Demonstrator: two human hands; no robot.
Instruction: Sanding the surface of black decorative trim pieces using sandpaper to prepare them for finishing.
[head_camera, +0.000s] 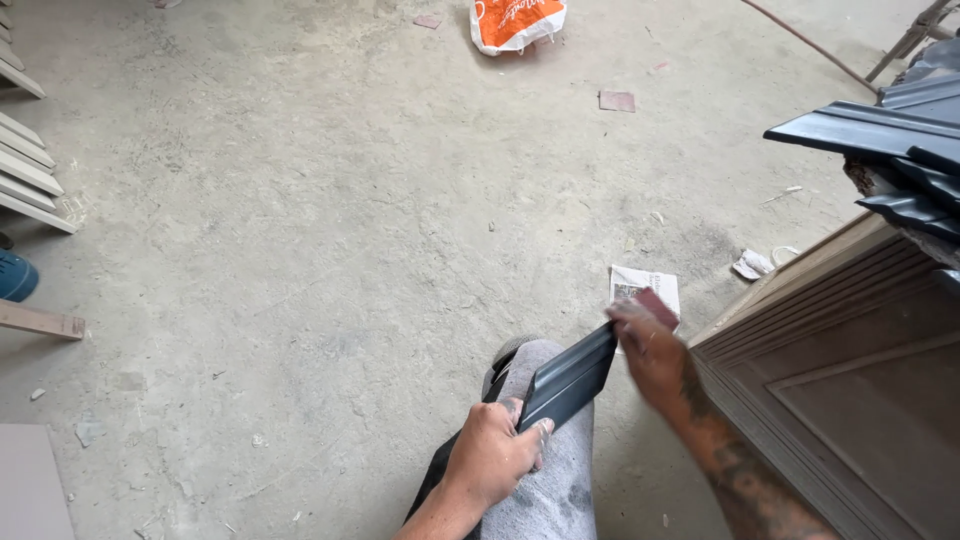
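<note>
A dark moulding strip (570, 380) lies along my grey-trousered leg (550, 480), its far end pointing up and right. My left hand (492, 458) grips the strip near its middle, fingers wrapped over the edge. My right hand (650, 350) is at the strip's far end, pinching a small reddish piece of sandpaper (657, 306) against it. The hand looks slightly blurred.
A brown panelled door (850, 390) lies at the right, with more dark moulding strips (880, 135) stacked above it. A sheet of paper (645, 285) lies on the concrete floor beyond my hand. An orange bag (515, 22) sits far off. Pale wooden slats (25, 170) rest at the left.
</note>
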